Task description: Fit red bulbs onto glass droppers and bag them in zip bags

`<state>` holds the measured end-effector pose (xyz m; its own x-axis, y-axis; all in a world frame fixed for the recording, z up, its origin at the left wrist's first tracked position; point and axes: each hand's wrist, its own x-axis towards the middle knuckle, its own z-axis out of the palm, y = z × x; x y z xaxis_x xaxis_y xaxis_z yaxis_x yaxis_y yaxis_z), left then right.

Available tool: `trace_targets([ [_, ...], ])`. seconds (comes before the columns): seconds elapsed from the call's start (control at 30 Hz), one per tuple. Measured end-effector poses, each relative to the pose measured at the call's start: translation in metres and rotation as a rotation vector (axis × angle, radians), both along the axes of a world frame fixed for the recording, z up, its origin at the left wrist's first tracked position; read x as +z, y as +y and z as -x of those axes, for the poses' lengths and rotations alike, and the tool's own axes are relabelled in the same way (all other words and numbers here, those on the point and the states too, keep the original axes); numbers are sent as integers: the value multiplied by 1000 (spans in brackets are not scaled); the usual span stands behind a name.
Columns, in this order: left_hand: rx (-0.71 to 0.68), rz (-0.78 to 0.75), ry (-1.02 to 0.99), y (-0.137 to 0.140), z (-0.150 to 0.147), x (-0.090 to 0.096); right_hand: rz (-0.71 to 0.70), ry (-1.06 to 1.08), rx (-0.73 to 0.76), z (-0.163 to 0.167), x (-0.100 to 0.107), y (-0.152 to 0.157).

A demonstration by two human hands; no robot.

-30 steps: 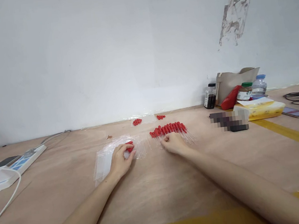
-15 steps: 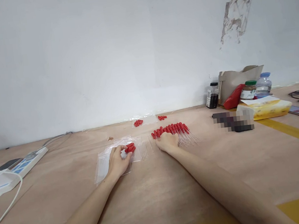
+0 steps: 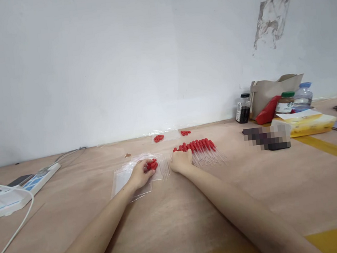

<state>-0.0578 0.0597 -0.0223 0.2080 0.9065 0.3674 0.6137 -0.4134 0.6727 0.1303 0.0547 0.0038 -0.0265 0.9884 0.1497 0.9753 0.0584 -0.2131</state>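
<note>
My left hand (image 3: 140, 175) is curled around a small pile of red tapered pieces (image 3: 152, 165), its thumb and fingers closed on either side of them. Beneath that hand lie clear plastic bags (image 3: 121, 181). My right hand (image 3: 182, 160) is closed at the left end of a row of thin clear sticks with red bulb-like ends (image 3: 201, 145); whatever it pinches is hidden behind the fingers. Between my hands, several bare thin sticks (image 3: 165, 169) lie side by side.
Two more small piles of red pieces (image 3: 159, 138) sit near the wall. At left are a power strip (image 3: 38, 186) and white cable. Toward the right stand a dark bottle (image 3: 242, 110), a grey bag (image 3: 262, 91), a jar (image 3: 285, 103) and a yellow tissue pack (image 3: 311, 123).
My right hand has shifted a little left along the row, closer to the bare sticks. My left hand has closed further around the red pieces. The whole view has swung slightly.
</note>
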Motion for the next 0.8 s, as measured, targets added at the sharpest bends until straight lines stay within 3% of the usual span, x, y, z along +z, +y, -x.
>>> trace_targets([
  [0.3, 3, -19, 16, -2, -13, 0, 39, -1, -16, 7, 4, -1],
  [0.47, 75, -15, 70, -1, -16, 7, -115, -3, 3, -31, 4, -26],
  [0.63, 169, -78, 156, 0, -23, 11, -241, -29, 75, -78, -8, -57],
  [0.8, 238, -191, 174, -13, -32, 18, -332, 146, 219, -106, -26, -70],
])
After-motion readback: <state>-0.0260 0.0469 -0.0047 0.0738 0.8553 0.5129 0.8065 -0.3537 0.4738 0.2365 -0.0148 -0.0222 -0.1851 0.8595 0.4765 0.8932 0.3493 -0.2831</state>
